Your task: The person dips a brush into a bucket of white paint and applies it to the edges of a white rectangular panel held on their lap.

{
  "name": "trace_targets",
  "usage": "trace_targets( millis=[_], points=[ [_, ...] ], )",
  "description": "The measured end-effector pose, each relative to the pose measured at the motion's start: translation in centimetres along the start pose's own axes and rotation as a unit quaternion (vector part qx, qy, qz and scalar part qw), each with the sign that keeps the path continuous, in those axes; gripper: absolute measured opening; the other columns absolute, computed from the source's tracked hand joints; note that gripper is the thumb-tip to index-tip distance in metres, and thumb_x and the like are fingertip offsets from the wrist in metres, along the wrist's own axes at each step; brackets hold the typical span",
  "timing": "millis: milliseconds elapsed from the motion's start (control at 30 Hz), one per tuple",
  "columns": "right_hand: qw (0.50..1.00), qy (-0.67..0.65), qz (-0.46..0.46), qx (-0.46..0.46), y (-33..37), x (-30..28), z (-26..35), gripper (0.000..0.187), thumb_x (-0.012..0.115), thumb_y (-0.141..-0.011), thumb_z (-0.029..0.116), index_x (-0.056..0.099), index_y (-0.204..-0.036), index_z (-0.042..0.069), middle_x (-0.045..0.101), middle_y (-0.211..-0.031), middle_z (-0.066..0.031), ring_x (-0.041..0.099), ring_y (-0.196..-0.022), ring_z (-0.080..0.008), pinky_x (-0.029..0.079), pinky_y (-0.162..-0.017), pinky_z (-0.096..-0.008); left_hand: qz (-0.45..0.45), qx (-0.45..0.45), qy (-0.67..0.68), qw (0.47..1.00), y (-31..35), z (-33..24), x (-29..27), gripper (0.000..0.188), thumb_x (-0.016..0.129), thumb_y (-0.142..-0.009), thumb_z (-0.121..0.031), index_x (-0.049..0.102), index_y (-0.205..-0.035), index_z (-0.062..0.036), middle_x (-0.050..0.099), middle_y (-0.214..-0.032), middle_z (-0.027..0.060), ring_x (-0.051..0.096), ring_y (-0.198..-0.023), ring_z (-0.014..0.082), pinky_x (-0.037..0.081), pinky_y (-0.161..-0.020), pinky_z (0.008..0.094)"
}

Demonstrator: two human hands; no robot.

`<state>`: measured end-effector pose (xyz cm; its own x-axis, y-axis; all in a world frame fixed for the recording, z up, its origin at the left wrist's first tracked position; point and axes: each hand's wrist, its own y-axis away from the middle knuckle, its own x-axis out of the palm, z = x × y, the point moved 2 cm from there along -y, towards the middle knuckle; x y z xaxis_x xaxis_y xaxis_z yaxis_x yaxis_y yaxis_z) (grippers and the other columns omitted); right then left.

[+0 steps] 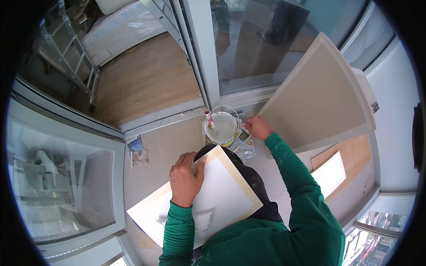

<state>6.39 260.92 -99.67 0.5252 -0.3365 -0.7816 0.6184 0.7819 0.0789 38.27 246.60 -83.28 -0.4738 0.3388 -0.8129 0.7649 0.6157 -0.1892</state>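
From my end, the first risk I see is the white rectangular board with cream-taped borders [230, 188]: it slants across the wearer's lap over the dark trousers [255, 179], with what looks like one hand steadying it, so a shift of the legs could slide or tip it. The crumpled white bundle [203, 223], cloth or plastic, I can't tell which, sits loose on its lower part and could smear the face or drop off. The white round plastic bucket [220, 142] is my second worry: a knock from the right wrist might upset it or dislodge the red-and-white handled tool [208, 117] standing in it at the left. The large beige flat panel [319, 97] leans close to the right forearm, so a wide elbow swing could bump it.

As for grip, my left hand [184, 179] appears closed over the board's upper-left edge, thumb lying on the face and fingers curled at the border; most of the board extends to the right of and below that hold. My right hand [257, 127] is well apart from the board, just beside the bucket's right rim, fingers bent and drawn together; I can't tell whether anything is pinched between them.
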Motion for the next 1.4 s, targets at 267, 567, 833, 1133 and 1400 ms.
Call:
trace_targets(
  millis=[267,567,833,1133,1400],
  points=[
    [0.936,-0.327,0.015,0.129,3.8,-5.2,0.7,0.029,0.067,-0.11,0.024,0.075,-0.122,-0.002,0.082,-0.106,-0.0141,0.08,-0.08,-0.018,0.061,-0.066,-0.0319,-0.003,-0.001,0.0,1.0,0.4,-0.2,-0.1,0.028,0.075,-0.1,-0.028,0.075,-0.112,-0.0027,0.077,-0.109,0.018,0.075,-0.088,0.0428,0.059,-0.081,0.0496],
    [0.869,-0.491,0.016,0.063,11.8,-12.3,4.5,0.02,0.066,-0.108,0.008,0.071,-0.127,0.0,0.08,-0.111,-0.0171,0.078,-0.082,-0.0217,0.062,-0.064,-0.0309,-0.017,0.026,-0.006,1.0,0.7,-0.3,0.5,0.032,0.074,-0.101,-0.031,0.075,-0.113,-0.0016,0.077,-0.108,0.0186,0.075,-0.087,0.0418,0.059,-0.082,0.049],
    [0.845,-0.534,0.012,0.009,16.0,-14.3,8.2,0.017,0.067,-0.106,0.004,0.073,-0.122,0.0,0.081,-0.105,-0.0189,0.079,-0.078,-0.025,0.064,-0.064,-0.0348,-0.054,0.1,0.112,0.987,0.0,-1.6,-0.1,0.027,0.075,-0.098,-0.016,0.074,-0.119,0.0009,0.076,-0.113,0.0218,0.074,-0.099,0.0428,0.059,-0.089,0.0474],
    [0.686,-0.722,-0.03,-0.084,19.2,-12.8,9.9,0.019,0.058,-0.115,0.02,0.066,-0.12,0.003,0.077,-0.092,-0.0139,0.073,-0.069,-0.0214,0.058,-0.056,-0.0316,0.006,0.106,0.111,0.988,0.4,-1.1,0.8,0.028,0.073,-0.097,-0.009,0.074,-0.123,0.0003,0.076,-0.116,0.022,0.074,-0.101,0.0434,0.059,-0.091,0.0474],
    [0.589,-0.807,0.033,-0.034,19.1,-10.8,12.2,0.033,0.044,-0.12,0.039,0.059,-0.112,0.01,0.064,-0.081,-0.0041,0.053,-0.061,-0.0138,0.042,-0.05,-0.028,0.051,0.119,0.095,0.987,0.8,-1.3,0.8,0.029,0.072,-0.099,-0.013,0.073,-0.126,-0.0032,0.076,-0.115,0.022,0.073,-0.1,0.044,0.059,-0.091,0.0493]
  ],
)
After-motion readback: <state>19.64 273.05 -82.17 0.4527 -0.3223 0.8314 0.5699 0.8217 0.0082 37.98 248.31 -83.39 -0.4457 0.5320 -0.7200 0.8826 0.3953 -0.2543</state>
